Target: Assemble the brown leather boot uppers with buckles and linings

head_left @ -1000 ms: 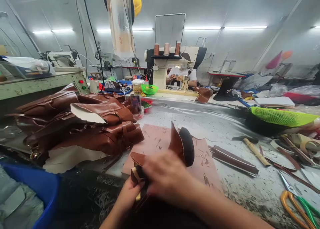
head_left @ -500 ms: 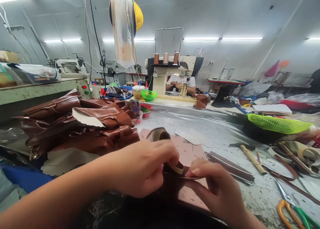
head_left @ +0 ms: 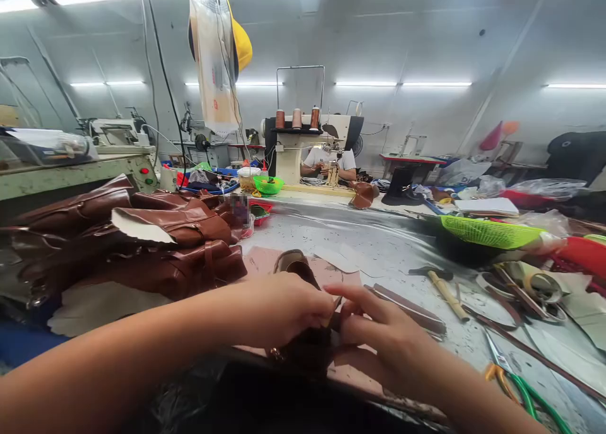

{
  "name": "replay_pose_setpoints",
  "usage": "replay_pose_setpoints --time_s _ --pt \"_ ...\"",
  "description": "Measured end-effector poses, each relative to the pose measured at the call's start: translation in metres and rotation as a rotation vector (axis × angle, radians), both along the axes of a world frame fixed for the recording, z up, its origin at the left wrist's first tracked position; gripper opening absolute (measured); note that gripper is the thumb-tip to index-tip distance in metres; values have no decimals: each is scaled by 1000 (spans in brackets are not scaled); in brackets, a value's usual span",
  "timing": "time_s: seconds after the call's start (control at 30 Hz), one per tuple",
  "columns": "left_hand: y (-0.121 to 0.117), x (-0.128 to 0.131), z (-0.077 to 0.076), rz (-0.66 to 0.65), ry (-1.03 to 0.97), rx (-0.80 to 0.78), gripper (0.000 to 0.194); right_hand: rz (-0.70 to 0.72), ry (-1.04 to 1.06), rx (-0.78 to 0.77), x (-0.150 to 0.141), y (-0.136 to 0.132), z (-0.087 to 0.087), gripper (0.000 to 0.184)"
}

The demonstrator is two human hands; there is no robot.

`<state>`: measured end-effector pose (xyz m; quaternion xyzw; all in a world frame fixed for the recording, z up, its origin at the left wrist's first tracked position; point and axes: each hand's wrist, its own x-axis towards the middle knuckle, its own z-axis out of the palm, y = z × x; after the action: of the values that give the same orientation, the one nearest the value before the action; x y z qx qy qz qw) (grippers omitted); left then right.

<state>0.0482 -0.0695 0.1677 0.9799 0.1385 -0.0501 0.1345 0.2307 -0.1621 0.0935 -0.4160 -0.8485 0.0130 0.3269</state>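
Over the near edge of the bench, my left hand [head_left: 288,308] is closed in a pinch on a dark brown leather strap [head_left: 294,263], whose curled end rises behind my knuckles. My right hand [head_left: 372,327] meets it fingertip to fingertip, its fingers bent against the same leather. Most of the leather between and below my hands is dark and covered by my fingers. A small metal fitting [head_left: 276,354] glints under my left wrist. Beneath the work lies a pinkish board [head_left: 265,260].
Brown leather bags [head_left: 189,263] are piled on the left. To the right lie a hammer [head_left: 447,295], scissors [head_left: 509,371], dark strips [head_left: 411,311] and coiled straps [head_left: 534,292]. A green basket [head_left: 490,231] stands behind them. Across the bench, a person [head_left: 326,159] sits behind a sewing machine [head_left: 288,156].
My hands have come closer together and turned with the leather. My right hand has shifted left, its index finger now reaching to my left fingertips. The whole view has swung slightly right.
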Motion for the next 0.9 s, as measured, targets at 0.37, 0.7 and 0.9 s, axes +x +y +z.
replay_pose_setpoints --time_s 0.37,0.7,0.9 --pt "-12 -4 -4 208 45 131 14 -91 -108 -169 -12 11 20 21" --pt "-22 -12 1 286 -12 135 16 -238 -113 61 -19 14 6 23" --pt "-20 -10 -5 319 -7 194 19 -279 -92 76 -23 15 5 21"
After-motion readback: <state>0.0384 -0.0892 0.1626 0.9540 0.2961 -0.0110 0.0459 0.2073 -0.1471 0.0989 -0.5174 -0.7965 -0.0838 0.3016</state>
